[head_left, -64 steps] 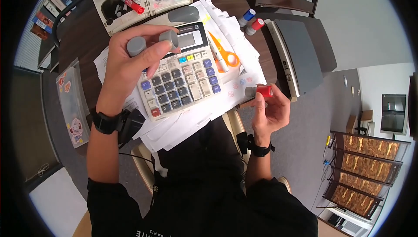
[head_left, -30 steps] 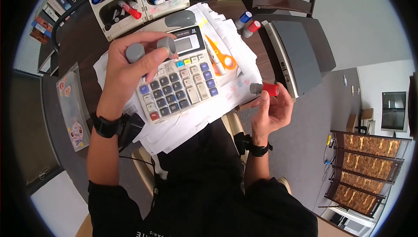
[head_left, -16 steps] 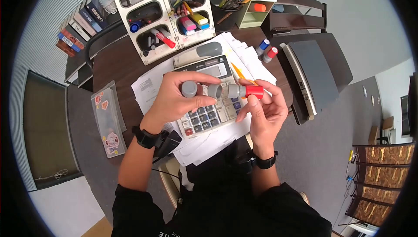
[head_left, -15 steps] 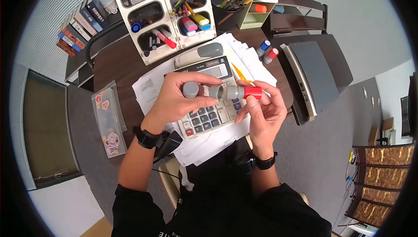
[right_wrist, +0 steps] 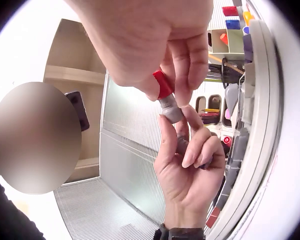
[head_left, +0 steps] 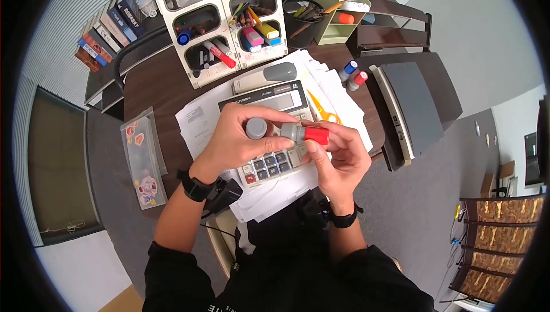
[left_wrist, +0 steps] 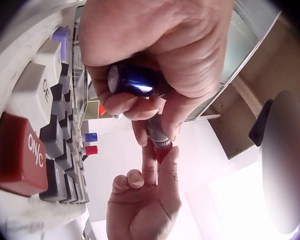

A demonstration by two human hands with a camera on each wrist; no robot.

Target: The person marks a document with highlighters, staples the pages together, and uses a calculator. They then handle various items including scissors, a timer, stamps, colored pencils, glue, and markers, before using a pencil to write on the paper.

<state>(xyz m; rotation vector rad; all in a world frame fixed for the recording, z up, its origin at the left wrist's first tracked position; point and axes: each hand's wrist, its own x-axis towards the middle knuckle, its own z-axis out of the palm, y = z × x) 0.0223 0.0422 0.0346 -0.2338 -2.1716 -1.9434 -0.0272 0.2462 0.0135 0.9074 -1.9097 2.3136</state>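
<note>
Bench [head_left: 153, 89] space opens between plastic case [head_left: 143, 160] and papers [head_left: 196, 122], while a white organizer [head_left: 225, 21] blocks the far side and a grey machine [head_left: 411, 103] the right.

A smooth pale gray wall [head_left: 475, 42] stands past the dark wooden chair [head_left: 395, 25]. The floor [head_left: 412, 203] is gray. White striped blinds [head_left: 69, 37] hang behind the books.

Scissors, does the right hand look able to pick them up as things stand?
Probably not: the scissors lie close by, but the right hand's grip is taken up by the red stamp.
</note>
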